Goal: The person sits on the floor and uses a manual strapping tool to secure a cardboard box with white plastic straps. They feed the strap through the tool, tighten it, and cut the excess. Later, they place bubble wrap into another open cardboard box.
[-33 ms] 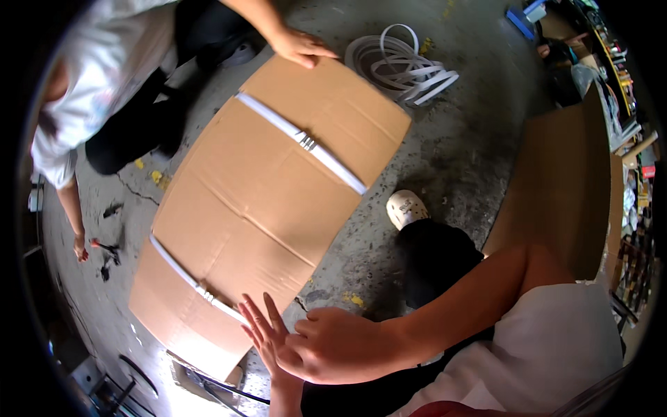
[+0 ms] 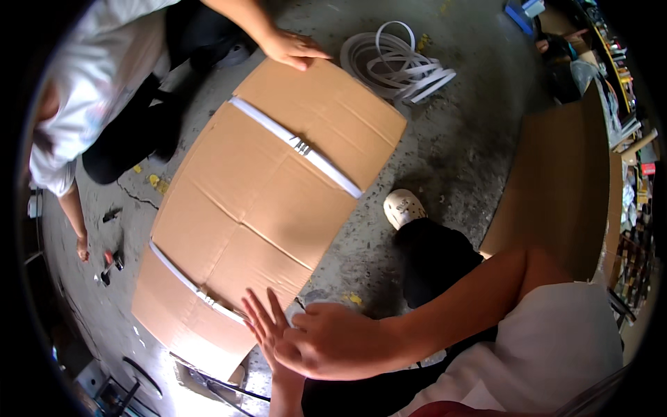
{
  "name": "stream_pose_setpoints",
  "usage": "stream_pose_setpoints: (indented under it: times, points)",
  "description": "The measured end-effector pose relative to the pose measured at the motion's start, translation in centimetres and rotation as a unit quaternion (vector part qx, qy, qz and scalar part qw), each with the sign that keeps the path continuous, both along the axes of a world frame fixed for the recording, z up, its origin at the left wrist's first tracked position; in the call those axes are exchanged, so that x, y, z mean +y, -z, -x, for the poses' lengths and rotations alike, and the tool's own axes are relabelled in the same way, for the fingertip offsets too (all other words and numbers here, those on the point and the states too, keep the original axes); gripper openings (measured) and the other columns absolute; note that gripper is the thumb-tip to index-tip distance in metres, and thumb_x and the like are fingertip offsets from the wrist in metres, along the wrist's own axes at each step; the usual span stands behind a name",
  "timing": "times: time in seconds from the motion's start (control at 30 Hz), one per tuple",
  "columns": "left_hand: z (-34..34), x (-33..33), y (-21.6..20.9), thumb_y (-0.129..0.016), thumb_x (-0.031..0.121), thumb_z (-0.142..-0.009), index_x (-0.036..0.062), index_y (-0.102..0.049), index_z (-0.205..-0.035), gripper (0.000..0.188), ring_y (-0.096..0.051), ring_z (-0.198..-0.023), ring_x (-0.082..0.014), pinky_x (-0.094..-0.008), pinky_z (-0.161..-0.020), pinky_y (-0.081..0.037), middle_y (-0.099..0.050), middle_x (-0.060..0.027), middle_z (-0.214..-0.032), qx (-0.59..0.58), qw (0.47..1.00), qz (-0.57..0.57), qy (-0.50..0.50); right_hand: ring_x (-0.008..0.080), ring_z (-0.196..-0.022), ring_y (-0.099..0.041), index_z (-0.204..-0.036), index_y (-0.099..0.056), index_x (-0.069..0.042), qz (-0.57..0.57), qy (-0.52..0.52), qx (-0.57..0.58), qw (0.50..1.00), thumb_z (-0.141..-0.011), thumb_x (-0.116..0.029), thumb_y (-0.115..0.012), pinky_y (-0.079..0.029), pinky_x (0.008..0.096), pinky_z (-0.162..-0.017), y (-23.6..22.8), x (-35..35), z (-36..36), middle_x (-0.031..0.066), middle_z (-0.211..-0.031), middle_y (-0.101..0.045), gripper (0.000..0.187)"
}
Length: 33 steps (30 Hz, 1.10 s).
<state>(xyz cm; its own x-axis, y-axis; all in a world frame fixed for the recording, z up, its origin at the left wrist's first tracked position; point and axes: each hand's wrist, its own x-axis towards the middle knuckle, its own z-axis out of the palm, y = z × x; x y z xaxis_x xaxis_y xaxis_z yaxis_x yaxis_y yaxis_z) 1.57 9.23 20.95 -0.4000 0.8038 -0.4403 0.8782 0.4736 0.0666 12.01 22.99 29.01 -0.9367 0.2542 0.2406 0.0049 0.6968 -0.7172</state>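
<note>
Large flat cardboard box, lying on the grey concrete floor, slanting from near left to far right. Bound by two white plastic straps: far strap crossing the upper part with a metal clasp at its middle, near strap crossing the lower end. Left hand at the box's near edge, just beside the near strap's right end, fingers spread and flat, gripping nothing. Right hand lying across the back of the left, loosely curled, fingers pointing left, holding nothing visible; whether touching the cardboard, not clear.

At the far corner, another person's hand pressed flat on the box, fingers extended; that person, in a white shirt and dark trousers, crouched along the far left edge. Just beyond that corner, a loose coil of white strapping on the floor, apart from the box. Right of the box, a foot in a white shoe planted near the far strap's end. Further right, a second cardboard sheet standing on edge before cluttered shelves. On the floor left of the box, small dark tools, well apart. Below the near end, dark metal rods partly under the box edge.
</note>
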Motion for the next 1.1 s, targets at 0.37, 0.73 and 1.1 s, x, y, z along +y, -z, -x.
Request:
stream_pose_setpoints:
  times: [0.37,0.73,1.1]
  points:
    - [-1.7,31.0,1.7,-0.075,0.063,-0.049,0.0157,-0.001,-0.146,0.131,0.003,-0.137,-0.0423,-0.072,-0.093,-0.024,0.007,-0.0191,-0.15,-0.056,0.998,0.028,0.032,0.0283,-0.084,-0.055,-0.086,-0.055,-0.006,0.002,0.343,-0.253,0.905,-0.067,0.0,-0.061,-0.044,0.0408,-0.071,0.3,17.9,-8.1,0.0114,-0.087,-0.056,0.021]
    - [-3.7,31.6,5.6,-0.078,0.064,-0.037,0.0013,0.006,-0.143,0.149,0.007,-0.132,-0.0522,-0.0718,-0.086,-0.031,0.011,-0.0333,-0.144,0.046,0.995,0.061,0.066,0.0374,-0.125,-0.036,-0.132,-0.028,0.01,-0.091,0.35,-0.427,0.829,-0.072,-0.065,-0.059,-0.027,0.0407,-0.107,26.0,36.0,-23.6,0.0291,-0.133,-0.036,0.101]
    - [-4.1,32.3,5.2,-0.054,0.081,-0.038,-0.0129,-0.002,-0.138,0.147,-0.005,-0.131,-0.0551,-0.0569,-0.097,-0.034,-0.001,-0.042,-0.139,0.131,0.968,0.131,0.171,0.0351,-0.102,-0.056,-0.112,-0.047,-0.001,-0.305,0.424,-0.232,0.82,-0.074,-0.047,-0.064,-0.043,0.0397,-0.093,34.9,50.0,-10.5,0.0216,-0.116,-0.055,0.063]
